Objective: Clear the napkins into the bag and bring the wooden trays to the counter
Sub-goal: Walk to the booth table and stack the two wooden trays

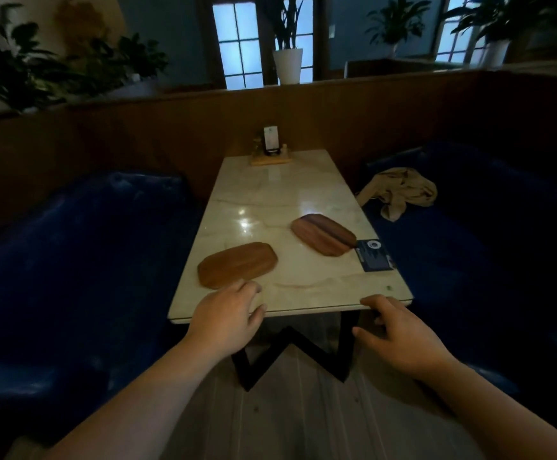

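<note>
- Head cam: person stands at the near end of the marble table (270, 200), both arms out, booth seats either side.
- Left hand (229, 313) is over the near table edge, fingers loose & spread, gripping nothing; fingertips (250, 287) just short of the near tray (237, 264), maybe brushing its rim, can't tell.
- That tray lies straight ahead of the left fingers, long axis roughly across the table, tilted up a bit to the right. Left hand is clearly the closer one.
- Right hand (400, 333) sits at the near right corner, fingers relaxed & slightly curled, empty.
- Far tray (323, 239) is fwd and left of the right hand, well apart, long axis diagonal, far-left to near-right, its near end by a dark card (375, 255).
- No napkins visible on the tabletop; no bag in view either. Beige cloth (400, 190) lies on the right seat.
- My read: trays phase, near tray first w/ left hand, short reach fwd.
</note>
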Motion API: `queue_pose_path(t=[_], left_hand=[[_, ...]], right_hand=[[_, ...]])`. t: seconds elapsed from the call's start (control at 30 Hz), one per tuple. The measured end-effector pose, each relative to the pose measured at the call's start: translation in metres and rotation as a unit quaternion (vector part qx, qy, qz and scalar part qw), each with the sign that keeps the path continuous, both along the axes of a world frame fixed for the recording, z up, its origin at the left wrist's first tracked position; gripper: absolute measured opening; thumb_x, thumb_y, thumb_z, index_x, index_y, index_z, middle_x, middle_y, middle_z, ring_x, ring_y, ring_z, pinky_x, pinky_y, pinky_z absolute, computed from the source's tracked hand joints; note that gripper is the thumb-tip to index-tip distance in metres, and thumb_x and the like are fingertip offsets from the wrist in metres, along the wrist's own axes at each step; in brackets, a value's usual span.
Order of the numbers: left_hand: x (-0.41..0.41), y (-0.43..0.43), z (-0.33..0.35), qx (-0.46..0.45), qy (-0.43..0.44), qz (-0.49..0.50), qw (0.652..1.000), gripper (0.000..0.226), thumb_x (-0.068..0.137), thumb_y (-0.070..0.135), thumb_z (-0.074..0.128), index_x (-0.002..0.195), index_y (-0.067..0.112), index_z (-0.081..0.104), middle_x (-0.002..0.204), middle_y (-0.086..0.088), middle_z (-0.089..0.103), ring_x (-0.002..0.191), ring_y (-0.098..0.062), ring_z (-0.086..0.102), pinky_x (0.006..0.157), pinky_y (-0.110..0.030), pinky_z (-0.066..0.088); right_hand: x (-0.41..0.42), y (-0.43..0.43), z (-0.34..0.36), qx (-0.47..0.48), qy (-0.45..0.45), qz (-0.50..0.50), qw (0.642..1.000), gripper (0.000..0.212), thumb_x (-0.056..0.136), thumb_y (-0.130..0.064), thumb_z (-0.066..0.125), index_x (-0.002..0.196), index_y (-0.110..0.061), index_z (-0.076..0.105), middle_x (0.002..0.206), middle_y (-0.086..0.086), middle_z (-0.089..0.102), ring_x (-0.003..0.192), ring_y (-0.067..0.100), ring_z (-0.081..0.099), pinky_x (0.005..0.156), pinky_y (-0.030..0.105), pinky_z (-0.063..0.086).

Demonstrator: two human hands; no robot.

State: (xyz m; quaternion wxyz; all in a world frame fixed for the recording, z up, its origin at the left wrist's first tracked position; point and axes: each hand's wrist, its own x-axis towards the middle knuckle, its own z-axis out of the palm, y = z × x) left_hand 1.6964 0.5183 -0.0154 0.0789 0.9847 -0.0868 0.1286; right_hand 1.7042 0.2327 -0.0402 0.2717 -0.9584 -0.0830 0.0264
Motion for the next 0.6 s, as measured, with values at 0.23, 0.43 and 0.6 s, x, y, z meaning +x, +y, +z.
queue_pose_path(t=[0.23, 0.43, 0.6], left_hand=[[0.110, 0.016, -0.031, -0.023, 0.039, 0.080, 0.996, 0.036, 0.090, 0.047, 0.044, 0.120, 0.027, 0.050, 0.114, 0.005, 0.057, 0.097, -0.015, 0.058, 0.074, -0.031, 0.048], [0.157, 0.041, -0.058, -0.059, 0.074, 0.148, 0.984, 0.030, 0.089, 0.047, 0.046, 0.109, 0.025, 0.053, 0.107, 0.001, 0.060, 0.088, -0.016, 0.060, 0.073, -0.038, 0.053], [0.192, 0.074, -0.084, -0.103, 0.103, 0.192, 0.971, 0.031, 0.089, 0.043, 0.049, 0.114, 0.025, 0.053, 0.113, 0.001, 0.060, 0.095, -0.018, 0.059, 0.075, -0.036, 0.052]], right_hand=[[0.141, 0.008, -0.026, 0.000, 0.024, 0.064, 0.998, 0.053, 0.082, -0.051, 0.063, 0.128, -0.032, 0.044, 0.128, -0.003, 0.053, 0.100, 0.011, 0.056, 0.077, 0.028, 0.047], [0.225, 0.018, -0.035, -0.009, 0.047, 0.104, 0.993, 0.054, 0.082, -0.049, 0.064, 0.129, -0.029, 0.046, 0.131, 0.000, 0.053, 0.102, 0.014, 0.060, 0.078, 0.034, 0.052], [0.286, 0.049, -0.055, -0.023, 0.084, 0.134, 0.987, 0.055, 0.082, -0.049, 0.064, 0.129, -0.027, 0.047, 0.130, 0.000, 0.054, 0.098, 0.014, 0.061, 0.078, 0.032, 0.051]])
